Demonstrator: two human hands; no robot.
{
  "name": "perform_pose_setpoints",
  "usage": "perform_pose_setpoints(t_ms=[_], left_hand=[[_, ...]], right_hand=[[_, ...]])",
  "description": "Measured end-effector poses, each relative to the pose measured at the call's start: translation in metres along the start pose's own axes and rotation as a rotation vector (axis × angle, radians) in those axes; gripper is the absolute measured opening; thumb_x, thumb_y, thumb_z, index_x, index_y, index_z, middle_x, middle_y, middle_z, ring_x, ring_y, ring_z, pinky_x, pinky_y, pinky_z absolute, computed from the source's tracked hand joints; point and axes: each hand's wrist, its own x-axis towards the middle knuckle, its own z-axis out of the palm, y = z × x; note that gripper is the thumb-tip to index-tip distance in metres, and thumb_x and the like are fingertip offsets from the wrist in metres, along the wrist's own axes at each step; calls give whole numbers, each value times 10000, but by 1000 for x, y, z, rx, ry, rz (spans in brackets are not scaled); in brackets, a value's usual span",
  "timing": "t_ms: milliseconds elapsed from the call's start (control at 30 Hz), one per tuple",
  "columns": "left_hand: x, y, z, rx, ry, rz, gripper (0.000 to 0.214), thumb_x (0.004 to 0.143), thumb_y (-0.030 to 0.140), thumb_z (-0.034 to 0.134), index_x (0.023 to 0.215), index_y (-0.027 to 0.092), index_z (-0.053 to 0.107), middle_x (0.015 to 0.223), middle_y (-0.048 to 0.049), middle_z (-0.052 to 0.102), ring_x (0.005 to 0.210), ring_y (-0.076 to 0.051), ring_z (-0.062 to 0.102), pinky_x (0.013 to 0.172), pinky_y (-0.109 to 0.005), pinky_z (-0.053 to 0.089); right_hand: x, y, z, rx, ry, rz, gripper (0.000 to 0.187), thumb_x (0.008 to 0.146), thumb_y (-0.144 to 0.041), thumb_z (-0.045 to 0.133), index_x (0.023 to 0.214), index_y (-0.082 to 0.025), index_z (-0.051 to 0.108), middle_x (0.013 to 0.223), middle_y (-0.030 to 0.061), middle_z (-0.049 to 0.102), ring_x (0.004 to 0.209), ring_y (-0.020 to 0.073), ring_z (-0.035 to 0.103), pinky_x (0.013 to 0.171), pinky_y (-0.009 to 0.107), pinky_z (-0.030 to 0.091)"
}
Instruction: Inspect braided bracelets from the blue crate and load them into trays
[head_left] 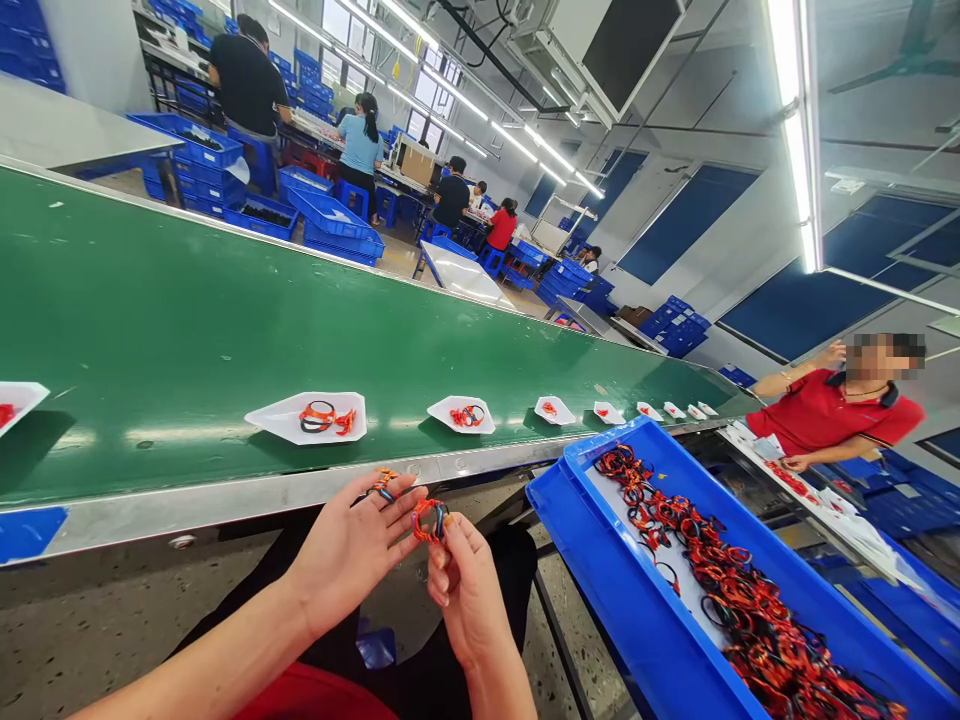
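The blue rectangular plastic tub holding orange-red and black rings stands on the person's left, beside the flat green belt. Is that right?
Not quite: the head view shows the blue rectangular plastic tub on the person's right. It does hold orange-red and black rings and stand beside the flat green belt.

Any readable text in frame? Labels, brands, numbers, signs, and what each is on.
No text can be read.
Looped bands at the right hand: no lettering visible.
Blue tray: no lettering visible on its sides.
Blue patch on the conveyor frame: no lettering visible.
Background crates: any markings are too small to read.
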Motion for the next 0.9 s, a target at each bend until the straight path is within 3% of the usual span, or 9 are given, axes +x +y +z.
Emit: perform_pose_setpoints(t_ms=[367,500,667,800,900], left_hand=[[1,0,-4,74,-8,21,167,835,265,525,890,145,628,967,-109,632,847,-202,607,743,-334,505],[1,-4,-4,123,0,88,117,829,227,551,901,175,627,959,-79,636,893,-185,594,786,-320,488],[-1,-12,-4,349,-13,165,168,777,176,643,943,194,624,982,-45,625,918,-155,564,819,-272,455],[-2,-16,-5,612,-59,302,183,693,176,738,845,191,637,860,-1,606,832,-133,549,732,-217,445],[-2,-17,-6,698,-93,340,126,712,217,725,804,178,649,772,-1,609,735,-130,553,679,-224,444]], right_hand=[[0,7,-5,-208,45,-67,276,810,-407,613,745,-154,526,539,-70,422,390,19,273,351,152,186],[-1,7,-5,-267,40,-96,273,820,-411,601,742,-158,534,526,-71,417,391,22,271,357,154,196],[-1,9,-6,-308,35,-105,275,837,-416,580,749,-158,540,531,-69,423,391,21,275,356,153,203],[-1,11,-6,-307,19,-111,264,851,-408,565,757,-162,541,492,-82,398,378,22,259,349,148,204],[-1,15,-6,-245,17,-98,261,846,-417,570,769,-170,532,506,-84,404,370,19,262,341,144,207]])
